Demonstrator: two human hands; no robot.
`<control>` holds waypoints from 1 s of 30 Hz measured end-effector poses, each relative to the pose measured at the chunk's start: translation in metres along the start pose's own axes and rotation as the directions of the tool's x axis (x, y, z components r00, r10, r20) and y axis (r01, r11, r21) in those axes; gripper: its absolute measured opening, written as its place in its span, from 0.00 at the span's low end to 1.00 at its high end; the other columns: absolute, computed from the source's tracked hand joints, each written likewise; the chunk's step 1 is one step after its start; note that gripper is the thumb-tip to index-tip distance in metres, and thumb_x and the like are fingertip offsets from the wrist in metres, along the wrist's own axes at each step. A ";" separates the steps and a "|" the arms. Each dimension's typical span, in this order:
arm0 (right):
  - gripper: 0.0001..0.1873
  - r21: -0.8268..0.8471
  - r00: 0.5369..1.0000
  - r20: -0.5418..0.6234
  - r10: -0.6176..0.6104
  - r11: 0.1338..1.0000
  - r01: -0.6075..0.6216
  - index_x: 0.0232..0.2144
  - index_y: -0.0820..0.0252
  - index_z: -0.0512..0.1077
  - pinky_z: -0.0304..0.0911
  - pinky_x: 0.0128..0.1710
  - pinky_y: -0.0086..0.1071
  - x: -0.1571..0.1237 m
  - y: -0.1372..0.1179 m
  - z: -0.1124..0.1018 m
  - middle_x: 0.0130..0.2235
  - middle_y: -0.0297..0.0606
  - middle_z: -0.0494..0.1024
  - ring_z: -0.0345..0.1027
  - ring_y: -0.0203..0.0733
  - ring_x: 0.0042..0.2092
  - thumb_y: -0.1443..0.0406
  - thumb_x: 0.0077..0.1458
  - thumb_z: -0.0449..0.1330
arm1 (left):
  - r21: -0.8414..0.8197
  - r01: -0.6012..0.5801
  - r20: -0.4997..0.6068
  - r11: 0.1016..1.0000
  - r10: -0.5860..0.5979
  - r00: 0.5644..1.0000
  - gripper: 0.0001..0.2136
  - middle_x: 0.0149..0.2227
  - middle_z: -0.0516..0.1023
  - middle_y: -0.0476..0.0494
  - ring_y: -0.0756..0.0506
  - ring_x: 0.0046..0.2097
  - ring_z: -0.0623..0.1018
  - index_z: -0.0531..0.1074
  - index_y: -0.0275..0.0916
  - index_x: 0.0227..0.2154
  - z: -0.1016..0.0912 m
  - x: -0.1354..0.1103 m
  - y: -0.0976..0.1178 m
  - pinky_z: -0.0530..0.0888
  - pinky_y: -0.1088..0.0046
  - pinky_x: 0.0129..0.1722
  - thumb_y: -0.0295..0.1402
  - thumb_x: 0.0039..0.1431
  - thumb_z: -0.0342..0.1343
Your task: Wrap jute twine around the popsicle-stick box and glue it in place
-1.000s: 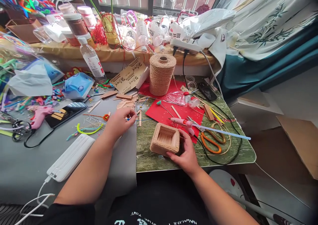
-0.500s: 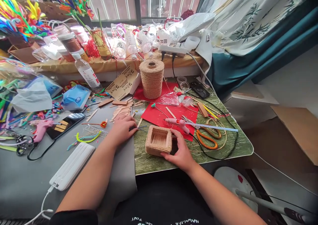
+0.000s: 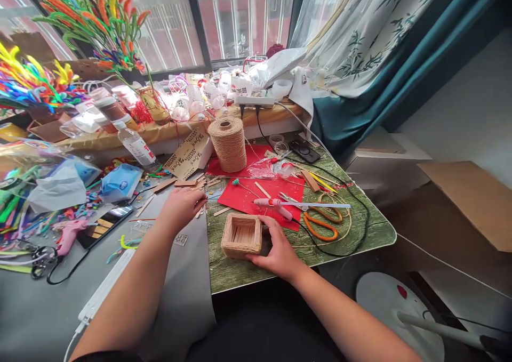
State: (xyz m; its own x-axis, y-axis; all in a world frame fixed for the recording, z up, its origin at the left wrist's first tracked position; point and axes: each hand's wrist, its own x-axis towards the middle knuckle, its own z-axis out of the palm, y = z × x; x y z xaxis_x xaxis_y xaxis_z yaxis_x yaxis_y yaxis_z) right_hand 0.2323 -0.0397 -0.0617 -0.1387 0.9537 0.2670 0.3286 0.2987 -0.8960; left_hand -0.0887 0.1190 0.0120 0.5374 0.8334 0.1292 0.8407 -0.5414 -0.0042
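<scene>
My right hand (image 3: 278, 250) is wrapped round the right side of a small square box (image 3: 241, 236). Jute twine covers the box's walls, and wooden strips line its open inside. It rests on the green wood-patterned board, tilted towards me. Farther left, my left hand (image 3: 181, 207) is raised with its fingertips pinched on a thin dark pointed tool (image 3: 218, 199), whose exact kind is too small to tell. Beyond the box, a pink glue gun (image 3: 272, 204) with a long glue stick lies on red paper (image 3: 230, 194). Orange-handled scissors (image 3: 320, 228) lie to its right.
A big twine spool (image 3: 227, 147) stands at the back, beside a tan abrasive sheet (image 3: 186, 153). A second pink glue gun (image 3: 71, 233), a phone (image 3: 104, 227) and a white power strip (image 3: 106, 284) lie on the left. A black cable (image 3: 362, 207) curves along the board's right side.
My left hand has lifted and moved away from the craft sticks' near edge, carrying the thin tool. My right hand keeps hold of the box. The camera view has shifted and tilted.
</scene>
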 end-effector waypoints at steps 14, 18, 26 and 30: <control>0.53 0.000 1.000 0.013 -0.013 1.000 0.013 0.69 0.48 0.57 0.62 0.65 0.55 0.000 0.002 0.001 0.67 0.47 0.64 0.61 0.60 0.67 0.58 0.46 0.77 | 0.007 -0.006 0.047 1.000 0.005 0.999 0.11 0.44 0.83 0.41 0.37 0.48 0.79 0.78 0.45 0.41 0.011 0.046 0.003 0.70 0.60 0.48 0.44 0.65 0.55; 0.53 -0.006 1.000 0.009 -0.028 1.000 0.028 0.69 0.49 0.57 0.62 0.65 0.55 0.000 0.000 0.001 0.67 0.48 0.64 0.60 0.60 0.67 0.57 0.46 0.77 | -0.037 -0.055 0.009 0.998 0.055 0.998 0.13 0.47 0.82 0.39 0.37 0.52 0.78 0.78 0.46 0.48 0.019 0.075 0.034 0.70 0.59 0.52 0.38 0.67 0.53; 0.53 -0.035 0.999 0.000 -0.033 0.999 0.033 0.69 0.49 0.57 0.64 0.64 0.53 -0.002 0.002 0.005 0.67 0.48 0.64 0.60 0.59 0.67 0.57 0.46 0.77 | -0.083 -0.086 0.014 0.993 0.087 0.996 0.12 0.43 0.79 0.38 0.40 0.44 0.80 0.82 0.44 0.43 0.049 0.107 0.057 0.72 0.64 0.46 0.33 0.66 0.53; 0.53 -0.028 0.999 0.001 -0.034 0.999 0.034 0.69 0.48 0.57 0.65 0.64 0.53 -0.003 0.003 0.005 0.67 0.48 0.64 0.61 0.59 0.67 0.57 0.46 0.77 | -0.072 -0.044 -0.019 0.996 0.042 0.999 0.12 0.44 0.80 0.37 0.38 0.46 0.79 0.82 0.43 0.44 0.036 0.087 0.041 0.73 0.61 0.47 0.34 0.64 0.53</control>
State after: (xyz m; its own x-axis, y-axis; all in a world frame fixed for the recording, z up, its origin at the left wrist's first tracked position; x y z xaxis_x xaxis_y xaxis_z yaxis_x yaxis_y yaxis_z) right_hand 0.2293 -0.0417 -0.0666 -0.1509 0.9429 0.2970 0.3498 0.3319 -0.8761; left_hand -0.0054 0.1731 -0.0131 0.5711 0.8074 0.1481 0.8095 -0.5839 0.0618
